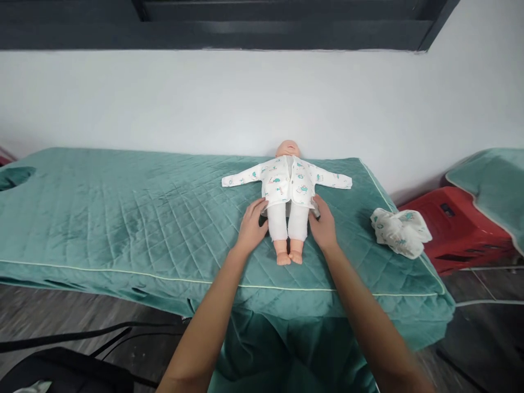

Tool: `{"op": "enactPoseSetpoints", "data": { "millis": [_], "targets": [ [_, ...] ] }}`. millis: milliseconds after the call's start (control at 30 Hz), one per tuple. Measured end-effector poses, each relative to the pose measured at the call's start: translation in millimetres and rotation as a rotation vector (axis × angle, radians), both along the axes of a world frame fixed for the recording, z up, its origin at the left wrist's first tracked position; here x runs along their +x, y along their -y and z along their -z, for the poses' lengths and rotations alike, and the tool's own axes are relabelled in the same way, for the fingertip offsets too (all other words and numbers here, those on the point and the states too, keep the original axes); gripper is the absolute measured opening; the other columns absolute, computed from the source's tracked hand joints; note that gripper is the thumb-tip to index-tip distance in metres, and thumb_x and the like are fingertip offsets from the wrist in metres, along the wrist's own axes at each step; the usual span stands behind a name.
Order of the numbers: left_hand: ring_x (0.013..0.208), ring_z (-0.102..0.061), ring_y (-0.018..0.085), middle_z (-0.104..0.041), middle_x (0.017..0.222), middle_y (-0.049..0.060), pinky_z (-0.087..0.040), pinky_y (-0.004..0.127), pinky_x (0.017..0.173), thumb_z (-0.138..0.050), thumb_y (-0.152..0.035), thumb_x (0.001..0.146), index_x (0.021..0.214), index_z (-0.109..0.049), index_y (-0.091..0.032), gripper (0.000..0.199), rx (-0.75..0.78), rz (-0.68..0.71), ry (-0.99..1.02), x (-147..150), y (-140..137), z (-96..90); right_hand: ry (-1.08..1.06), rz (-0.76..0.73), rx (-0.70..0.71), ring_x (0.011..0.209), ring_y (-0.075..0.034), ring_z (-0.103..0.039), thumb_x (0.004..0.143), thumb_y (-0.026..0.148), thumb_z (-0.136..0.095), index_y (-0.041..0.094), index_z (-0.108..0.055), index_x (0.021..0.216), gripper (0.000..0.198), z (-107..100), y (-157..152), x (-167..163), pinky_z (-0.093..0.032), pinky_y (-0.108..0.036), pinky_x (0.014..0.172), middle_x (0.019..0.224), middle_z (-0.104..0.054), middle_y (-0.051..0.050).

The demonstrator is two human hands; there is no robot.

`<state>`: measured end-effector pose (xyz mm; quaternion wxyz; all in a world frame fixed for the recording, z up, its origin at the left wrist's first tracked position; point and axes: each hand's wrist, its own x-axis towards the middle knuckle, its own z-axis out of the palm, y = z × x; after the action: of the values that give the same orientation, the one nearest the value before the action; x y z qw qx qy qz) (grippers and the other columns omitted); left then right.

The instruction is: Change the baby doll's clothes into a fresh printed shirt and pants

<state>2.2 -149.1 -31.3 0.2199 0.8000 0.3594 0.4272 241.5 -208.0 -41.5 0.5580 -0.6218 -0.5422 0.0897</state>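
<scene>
A baby doll [288, 147] lies on its back on a green quilted bed cover, its head by the wall and its feet towards me. It wears a white jacket [282, 183] with small green and red prints, the sleeves spread out sideways. White trousers [277, 221] cover its legs down to the bare ankles. At the jacket's left lower corner, my left hand [250, 225] has its fingers on the hem, the thumb by the trouser leg. My right hand [323, 222] grips the hem's right corner likewise. Some fingertips are hidden by the cloth.
A crumpled white printed cloth [400, 232] rests near the right edge of the bed [123, 218]. Beyond that edge stands a red plastic stool or chair [466, 229], partly under green fabric [491, 180]. A black bag-like object [65, 371] and cables are at lower left. The wall [164, 103] borders the far side.
</scene>
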Motion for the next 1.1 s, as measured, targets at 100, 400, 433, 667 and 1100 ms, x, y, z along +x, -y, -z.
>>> {"op": "enactPoseSetpoints", "data": {
  "millis": [100,400,433,667,1100],
  "targets": [
    [0.137,-0.048,0.024,-0.052,0.145,0.012,-0.037,0.045,0.119,-0.058,-0.013,0.086,0.138,-0.051,-0.022,0.053,0.023,-0.007,-0.040,1,-2,1.6,0.015,0.081,-0.050,0.138,-0.026,-0.049,0.091,0.029,-0.052,0.018,-0.058,0.135,0.046,-1,-2,1,-0.034,-0.051,0.120,0.147,-0.055,-0.014],
    [0.133,-0.051,0.023,-0.056,0.141,0.012,-0.040,0.046,0.116,-0.052,-0.018,0.094,0.138,-0.051,-0.021,0.044,0.095,-0.046,-0.051,3,-2,4.7,-0.016,0.116,-0.034,0.133,-0.026,-0.054,0.092,0.029,-0.050,0.016,-0.058,0.134,0.045,-4,1,0,-0.040,-0.051,0.116,0.143,-0.059,-0.015],
    [0.131,-0.052,0.023,-0.057,0.138,0.012,-0.041,0.046,0.115,-0.051,-0.020,0.096,0.136,-0.052,-0.021,0.040,0.097,-0.059,-0.013,4,-3,4.3,-0.002,0.118,-0.015,0.132,-0.026,-0.055,0.092,0.028,-0.051,0.017,-0.058,0.134,0.044,-5,1,0,-0.040,-0.051,0.115,0.142,-0.060,-0.014],
    [0.119,-0.053,0.024,-0.055,0.126,0.011,-0.049,0.040,0.101,-0.060,-0.026,0.090,0.127,-0.060,-0.022,0.038,-0.016,-0.081,0.155,32,-22,-3.4,0.307,0.063,0.171,0.115,-0.025,-0.060,0.095,0.019,-0.050,0.021,-0.067,0.115,0.026,-15,-15,-2,-0.047,-0.046,0.103,0.119,-0.068,-0.010],
    [0.134,-0.043,0.027,-0.046,0.138,0.010,-0.034,0.047,0.118,-0.065,-0.020,0.085,0.130,-0.058,-0.026,0.046,0.027,-0.020,0.088,43,-22,-8.8,0.375,-0.034,0.262,0.130,-0.028,-0.053,0.097,0.021,-0.050,0.027,-0.071,0.116,0.029,-24,-37,-1,-0.045,-0.052,0.107,0.140,-0.059,-0.009]
  ]
}}
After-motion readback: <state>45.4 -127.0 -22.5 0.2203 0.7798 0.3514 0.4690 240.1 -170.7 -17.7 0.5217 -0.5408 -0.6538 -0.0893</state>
